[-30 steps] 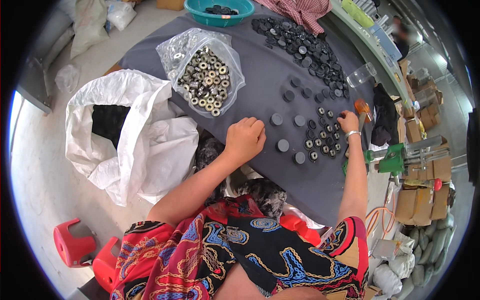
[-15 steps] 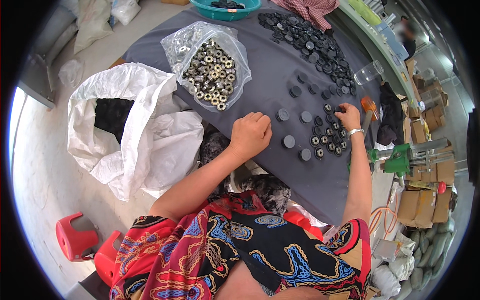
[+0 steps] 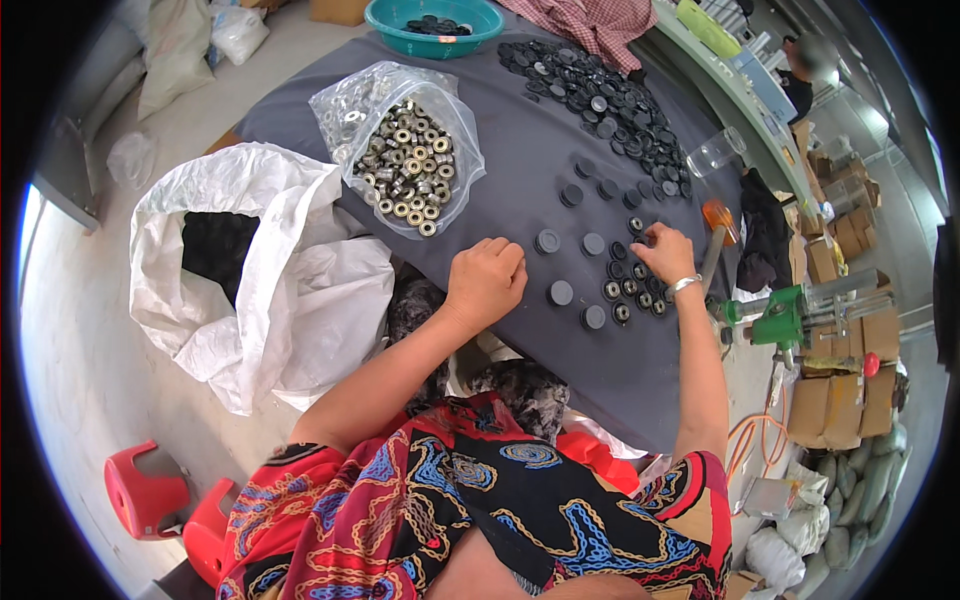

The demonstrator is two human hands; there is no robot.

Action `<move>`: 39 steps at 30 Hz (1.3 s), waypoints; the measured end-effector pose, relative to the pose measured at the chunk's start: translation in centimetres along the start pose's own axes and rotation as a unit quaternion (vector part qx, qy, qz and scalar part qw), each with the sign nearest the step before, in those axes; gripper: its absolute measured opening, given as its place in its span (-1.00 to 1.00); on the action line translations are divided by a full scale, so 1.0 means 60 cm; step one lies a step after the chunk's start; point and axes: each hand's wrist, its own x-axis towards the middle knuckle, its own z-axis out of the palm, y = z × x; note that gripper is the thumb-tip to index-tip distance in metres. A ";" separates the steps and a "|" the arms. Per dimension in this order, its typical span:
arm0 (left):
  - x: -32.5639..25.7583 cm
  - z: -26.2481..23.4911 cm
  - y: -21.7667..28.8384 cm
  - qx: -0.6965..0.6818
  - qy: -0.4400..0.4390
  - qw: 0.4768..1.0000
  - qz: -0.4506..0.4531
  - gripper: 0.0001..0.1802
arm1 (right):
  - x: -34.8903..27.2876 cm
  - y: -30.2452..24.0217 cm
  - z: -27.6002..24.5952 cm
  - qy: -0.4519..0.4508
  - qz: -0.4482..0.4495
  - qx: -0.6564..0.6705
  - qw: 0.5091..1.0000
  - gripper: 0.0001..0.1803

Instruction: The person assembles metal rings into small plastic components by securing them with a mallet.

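My left hand is curled closed at the table's near edge, and whatever its fingers may hold is hidden. To its right, my right hand has thumb and fingers drawn together over a cluster of round black caps; anything between the fingertips is too small to make out. Several caps in the cluster have a metal bearing seated in the middle. Between my hands lie several larger flat dark discs. A clear plastic bag of bearings lies open beyond my left hand.
Loose black caps are heaped at the table's far right. A teal basin holds more dark pieces. A white sack stands left of the table. A green press-like tool, a clear jar and an orange bottle are at the right.
The whole view has shifted slightly. My right hand has moved a little nearer and leftward over the caps; my left hand stays closed in about the same place.
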 end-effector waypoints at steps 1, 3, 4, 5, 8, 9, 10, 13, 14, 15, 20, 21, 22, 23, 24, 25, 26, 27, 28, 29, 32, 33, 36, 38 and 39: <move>0.002 0.001 -0.001 0.003 0.008 1.000 0.004 -0.90 | -0.002 -0.004 -0.001 -0.015 -0.007 -0.009 1.000 -0.59; 0.001 0.002 0.001 -0.003 0.009 1.000 0.006 -0.90 | -0.006 0.009 0.014 0.008 -0.015 -0.007 1.000 -0.61; 0.002 0.003 0.002 -0.006 0.011 1.000 0.006 -0.90 | -0.006 0.011 0.018 0.030 -0.026 -0.005 0.999 -0.63; 0.002 0.003 0.002 -0.006 0.012 1.000 0.008 -0.90 | -0.006 0.012 0.022 0.032 -0.026 -0.005 0.999 -0.63; 0.002 0.003 0.001 0.005 0.012 1.000 0.003 -0.90 | -0.007 0.013 0.030 0.045 -0.006 0.021 0.999 -0.66; 0.002 0.004 0.000 0.007 0.013 1.000 0.010 -0.89 | -0.010 0.012 0.034 0.083 -0.007 0.072 0.994 -0.67; -0.001 0.002 0.000 0.008 0.012 1.000 0.014 -0.87 | -0.015 0.011 0.040 0.118 -0.007 0.123 0.985 -0.67; -0.001 0.003 -0.002 0.001 0.017 1.000 0.013 -0.90 | -0.022 0.010 0.061 0.147 0.001 0.217 0.965 -0.66; -0.002 0.003 -0.002 0.002 0.012 1.000 0.009 -0.90 | -0.027 0.009 0.068 0.141 0.003 0.219 0.965 -0.66; -0.002 0.004 -0.003 -0.001 0.014 1.000 0.011 -0.90 | -0.032 0.009 0.074 0.165 0.002 0.251 0.954 -0.67; -0.001 0.009 -0.007 0.005 0.016 1.000 0.013 -0.88 | -0.049 0.005 0.051 0.158 -0.044 0.071 0.984 -0.67; -0.004 0.008 -0.009 0.006 0.016 1.000 0.011 -0.88 | -0.053 -0.009 0.034 0.116 -0.045 0.031 0.992 -0.66; -0.003 0.007 -0.008 0.004 0.014 1.000 0.012 -0.88 | -0.055 -0.011 0.023 0.115 -0.044 0.031 0.992 -0.66; -0.002 0.007 -0.007 0.005 0.013 1.000 0.011 -0.88 | -0.054 -0.010 0.014 0.098 -0.083 -0.016 0.992 -0.66; -0.002 0.005 -0.007 0.001 0.018 1.000 0.011 -0.89 | -0.050 -0.008 0.011 0.081 -0.122 -0.062 0.987 -0.65; -0.001 0.005 -0.006 -0.004 0.023 1.000 0.013 -0.90 | -0.043 -0.002 0.011 0.080 -0.122 -0.062 0.987 -0.65; -0.001 0.004 -0.004 -0.003 0.023 1.000 0.012 -0.90 | -0.032 0.004 0.012 0.112 -0.103 -0.012 0.988 -0.65; 0.000 0.003 -0.002 -0.001 0.021 1.000 0.012 -0.90 | -0.019 0.010 0.013 0.142 -0.084 0.038 0.986 -0.65; 0.000 0.003 -0.002 -0.001 0.018 1.000 0.012 -0.90 | -0.008 0.015 0.017 0.142 -0.084 0.039 0.986 -0.65; -0.001 0.004 -0.002 0.000 0.017 1.000 0.012 -0.90 | 0.003 0.020 0.023 0.147 -0.059 0.088 0.983 -0.64; 0.001 0.004 -0.002 0.003 0.016 1.000 0.007 -0.89 | 0.024 0.025 0.044 0.133 -0.020 0.148 0.980 -0.62; 0.002 0.005 -0.002 -0.003 0.014 1.000 0.008 -0.89 | 0.025 0.028 0.050 0.123 -0.012 0.141 0.982 -0.62; 0.002 0.006 -0.004 -0.001 0.012 1.000 0.003 -0.89 | 0.035 0.018 0.052 0.109 -0.009 0.130 0.985 -0.61; 0.003 0.006 -0.004 0.004 0.010 1.000 0.001 -0.89 | 0.043 0.014 0.046 0.109 -0.008 0.125 0.986 -0.60; 0.003 0.004 -0.004 0.003 0.009 1.000 0.002 -0.89 | 0.048 0.012 0.044 0.105 -0.005 0.120 0.987 -0.60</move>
